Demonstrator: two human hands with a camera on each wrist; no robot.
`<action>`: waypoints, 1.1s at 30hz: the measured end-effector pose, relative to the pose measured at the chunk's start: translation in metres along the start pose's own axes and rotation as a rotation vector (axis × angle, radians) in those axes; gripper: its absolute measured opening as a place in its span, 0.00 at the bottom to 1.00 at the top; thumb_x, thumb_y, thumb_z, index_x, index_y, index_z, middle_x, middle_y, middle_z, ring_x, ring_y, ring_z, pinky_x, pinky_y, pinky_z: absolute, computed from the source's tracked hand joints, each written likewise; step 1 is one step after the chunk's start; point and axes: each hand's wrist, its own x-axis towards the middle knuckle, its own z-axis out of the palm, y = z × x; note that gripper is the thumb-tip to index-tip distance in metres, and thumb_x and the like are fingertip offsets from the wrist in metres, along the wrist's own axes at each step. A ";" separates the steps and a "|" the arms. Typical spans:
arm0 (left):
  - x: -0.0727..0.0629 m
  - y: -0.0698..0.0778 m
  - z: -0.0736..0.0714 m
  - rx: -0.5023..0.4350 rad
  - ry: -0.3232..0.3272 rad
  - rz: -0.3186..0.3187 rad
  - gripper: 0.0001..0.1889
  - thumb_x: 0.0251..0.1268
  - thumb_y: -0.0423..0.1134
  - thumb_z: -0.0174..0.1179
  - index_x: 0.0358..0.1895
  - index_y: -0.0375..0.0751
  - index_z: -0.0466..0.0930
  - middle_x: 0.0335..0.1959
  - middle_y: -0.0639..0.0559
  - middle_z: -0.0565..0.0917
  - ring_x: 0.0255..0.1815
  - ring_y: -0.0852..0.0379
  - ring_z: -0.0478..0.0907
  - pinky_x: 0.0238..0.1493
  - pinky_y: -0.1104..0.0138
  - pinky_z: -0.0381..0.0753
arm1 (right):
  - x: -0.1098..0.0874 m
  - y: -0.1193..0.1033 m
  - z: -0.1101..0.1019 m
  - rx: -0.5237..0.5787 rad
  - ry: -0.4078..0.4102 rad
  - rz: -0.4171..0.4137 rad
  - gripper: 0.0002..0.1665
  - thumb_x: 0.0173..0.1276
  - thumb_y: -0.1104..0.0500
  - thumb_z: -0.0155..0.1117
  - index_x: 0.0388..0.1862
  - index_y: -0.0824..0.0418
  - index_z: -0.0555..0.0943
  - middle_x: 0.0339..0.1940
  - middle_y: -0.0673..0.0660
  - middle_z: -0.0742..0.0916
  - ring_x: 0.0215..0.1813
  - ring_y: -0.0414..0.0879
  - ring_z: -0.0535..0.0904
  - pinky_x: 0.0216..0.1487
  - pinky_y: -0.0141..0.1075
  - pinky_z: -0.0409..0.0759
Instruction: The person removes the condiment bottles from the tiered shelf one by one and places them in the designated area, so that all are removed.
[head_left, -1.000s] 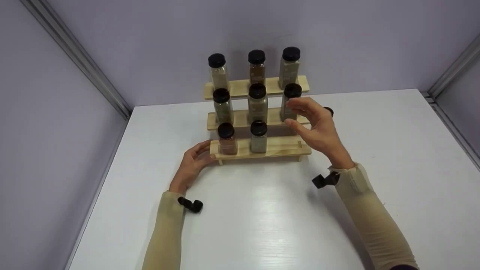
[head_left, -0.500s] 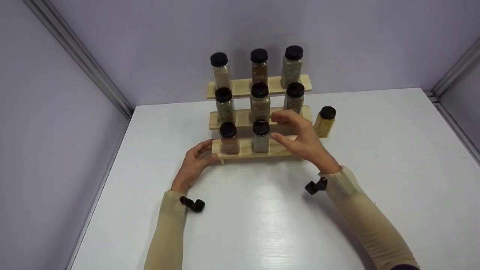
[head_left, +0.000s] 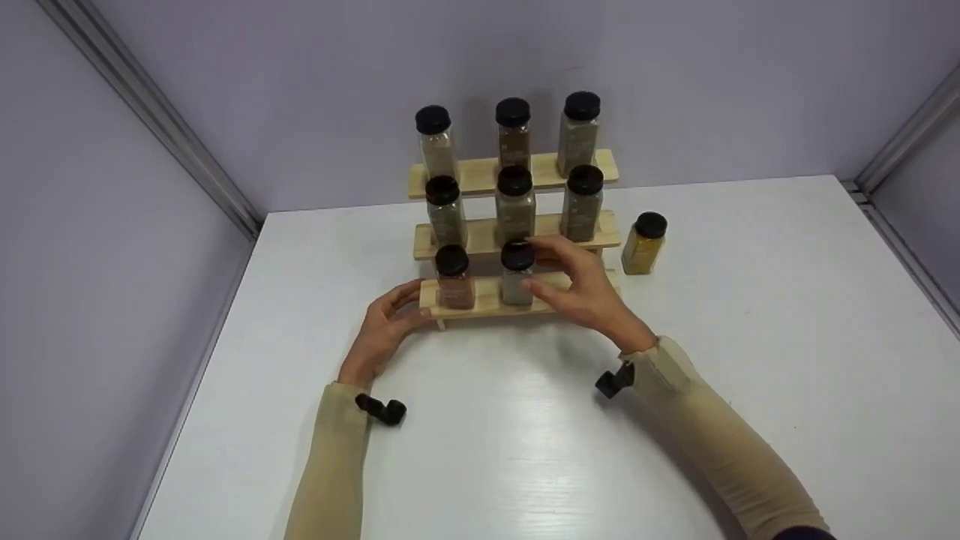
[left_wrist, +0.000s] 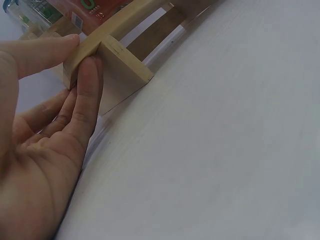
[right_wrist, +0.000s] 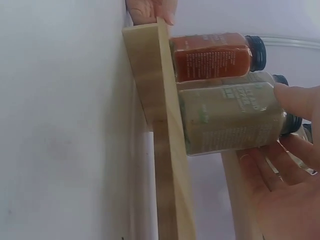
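A three-tier wooden spice rack (head_left: 551, 301) bears several black-capped spice jars. My left hand (head_left: 381, 330) pinches the left end of its lowest shelf; the left wrist view shows the fingers (left_wrist: 90, 82) against the end of the wood. At the lowest shelf's middle stands a spice jar with pale grey-beige contents (head_left: 517, 289). Around this jar's upper part is my right hand (head_left: 585, 289), thumb on the near side and fingers behind. In the right wrist view the jar (right_wrist: 230, 117) stands on the shelf, beside a jar of red-orange spice (right_wrist: 212, 57).
A jar of yellow spice (head_left: 643, 247) stands on the white table (head_left: 480, 450), right of the rack. Three jars stand on each of the middle (head_left: 480, 236) and top shelves (head_left: 480, 171). A wall (head_left: 337, 97) rises close behind.
My right hand has moved left and down from beside the middle shelf's right jar to the middle jar on the lowest shelf. The yellow jar has come into full view. My left hand stays put.
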 end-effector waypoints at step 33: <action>0.000 0.000 -0.001 0.000 -0.001 -0.003 0.34 0.74 0.33 0.69 0.80 0.39 0.69 0.73 0.38 0.75 0.67 0.48 0.80 0.63 0.63 0.87 | 0.000 -0.006 0.000 0.064 -0.026 0.028 0.31 0.72 0.68 0.73 0.73 0.68 0.77 0.63 0.63 0.86 0.64 0.54 0.84 0.68 0.45 0.84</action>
